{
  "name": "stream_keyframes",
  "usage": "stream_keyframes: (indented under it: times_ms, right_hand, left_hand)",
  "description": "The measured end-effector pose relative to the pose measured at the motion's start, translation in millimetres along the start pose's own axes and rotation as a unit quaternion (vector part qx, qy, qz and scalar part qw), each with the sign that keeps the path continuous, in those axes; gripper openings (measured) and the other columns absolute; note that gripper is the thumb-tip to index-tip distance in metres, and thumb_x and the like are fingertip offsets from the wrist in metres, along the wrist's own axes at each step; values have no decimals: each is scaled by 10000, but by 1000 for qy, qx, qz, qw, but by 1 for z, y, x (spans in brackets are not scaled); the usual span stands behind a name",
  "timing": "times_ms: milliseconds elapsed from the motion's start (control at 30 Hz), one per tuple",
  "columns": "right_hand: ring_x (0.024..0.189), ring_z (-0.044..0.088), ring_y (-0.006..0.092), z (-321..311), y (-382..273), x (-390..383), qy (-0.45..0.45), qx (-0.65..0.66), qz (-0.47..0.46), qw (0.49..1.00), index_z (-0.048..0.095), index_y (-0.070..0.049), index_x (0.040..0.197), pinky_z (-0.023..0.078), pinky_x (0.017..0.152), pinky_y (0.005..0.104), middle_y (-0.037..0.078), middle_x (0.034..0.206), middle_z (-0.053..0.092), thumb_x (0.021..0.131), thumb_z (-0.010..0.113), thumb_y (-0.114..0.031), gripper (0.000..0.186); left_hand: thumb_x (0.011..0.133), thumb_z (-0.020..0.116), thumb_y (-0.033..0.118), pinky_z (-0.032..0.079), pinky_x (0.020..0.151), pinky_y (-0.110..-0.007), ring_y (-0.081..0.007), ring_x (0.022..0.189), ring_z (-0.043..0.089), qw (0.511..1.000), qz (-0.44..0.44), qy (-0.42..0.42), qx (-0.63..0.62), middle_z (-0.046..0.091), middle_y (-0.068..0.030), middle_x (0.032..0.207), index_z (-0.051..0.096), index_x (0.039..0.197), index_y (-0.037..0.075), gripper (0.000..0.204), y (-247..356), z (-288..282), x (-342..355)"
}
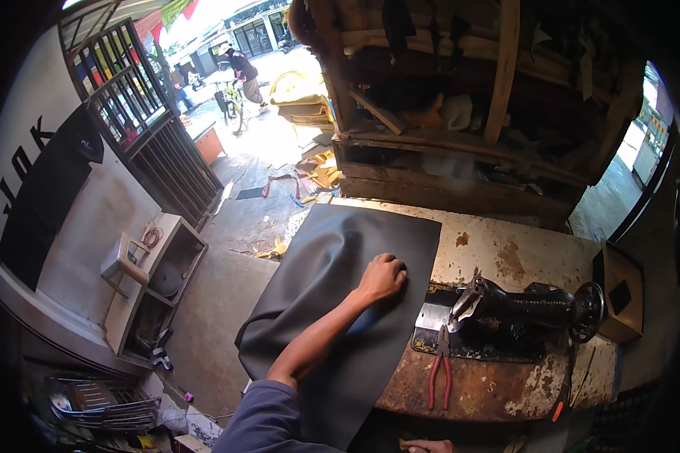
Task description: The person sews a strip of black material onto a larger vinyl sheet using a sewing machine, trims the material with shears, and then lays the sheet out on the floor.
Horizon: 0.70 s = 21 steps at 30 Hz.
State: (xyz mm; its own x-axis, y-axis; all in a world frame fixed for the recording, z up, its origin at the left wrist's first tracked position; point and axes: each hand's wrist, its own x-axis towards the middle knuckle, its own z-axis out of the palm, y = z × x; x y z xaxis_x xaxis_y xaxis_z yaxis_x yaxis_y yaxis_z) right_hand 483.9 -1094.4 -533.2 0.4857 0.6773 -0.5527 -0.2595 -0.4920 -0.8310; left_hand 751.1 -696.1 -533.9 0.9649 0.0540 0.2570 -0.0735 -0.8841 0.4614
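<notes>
While the left hand [381, 278] presses flat, holding nothing, on the black sheet [340, 302], smoothing seems underway; sewing machine [517, 306] at three o'clock; right hand [429, 446] grip unclear.

One black sheet [332, 302], one sewing machine [517, 306], one pair of red-handled pliers [439, 374], one bench [506, 249], two hands, left [381, 278] on the sheet, right [428, 446] at the lower edge, one cyclist [242, 75]
</notes>
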Motion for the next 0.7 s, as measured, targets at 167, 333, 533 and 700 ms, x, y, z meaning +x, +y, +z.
stream_keyframes:
  times_ms: [167,333,533,700]
  right_hand:
    - [1057,729,187,-23,-160,13,192,7,-219,957,703,-4,1257,551,900,303,128,1062,773,1024,602,-110,276]
    - [984,762,206,4,-211,47,96,-149,-327,928,679,-37,1317,564,878,333,131,985,788,1007,648,-135,326]
    - [839,751,163,6,-212,4,54,-168,-258,950,721,-27,1220,560,784,304,98,869,774,989,672,-132,258]
    - [692,662,94,-32,-160,-40,136,-108,-233,957,753,28,999,517,669,259,31,737,715,969,691,-118,162]
  left_hand:
    - [1054,570,389,482,1042,-433,-334,1229,627,909,-41,-210,-357,671,-180,1271,664,1341,38,463,86,-87,-101]
    - [1040,600,461,408,1132,-420,-302,1372,540,851,115,-170,-483,556,-208,1469,529,1472,6,632,111,-140,-210]
    - [1007,705,198,487,824,-261,-72,886,599,865,-97,-95,-482,689,0,899,700,1000,-23,221,70,-198,-314]
    - [989,724,206,414,631,-231,-49,705,519,937,-172,-8,-304,587,49,733,715,955,9,200,36,-284,-379]
